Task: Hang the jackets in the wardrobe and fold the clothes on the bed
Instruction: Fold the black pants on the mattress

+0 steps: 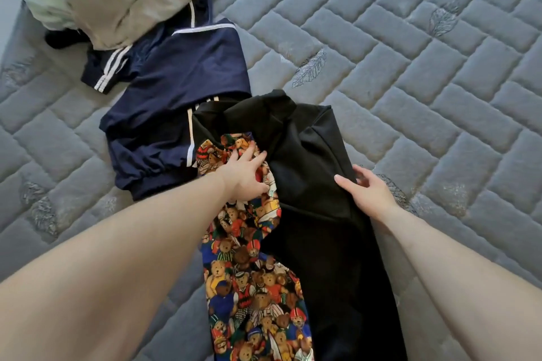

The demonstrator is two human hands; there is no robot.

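My left hand (249,176) is pressing flat, my right hand (366,189) is pinching the black garment's (308,155) limp, slippery edge, likely the best hold.

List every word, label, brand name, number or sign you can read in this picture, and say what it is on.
None can be read.
Navy blue jacket with white stripes: stripes only, no lettering shown.
Teddy-bear print fabric: pictures only; any marks on the bears' shirts are too small.
Grey quilted mattress: stitched leaf motifs, no words.
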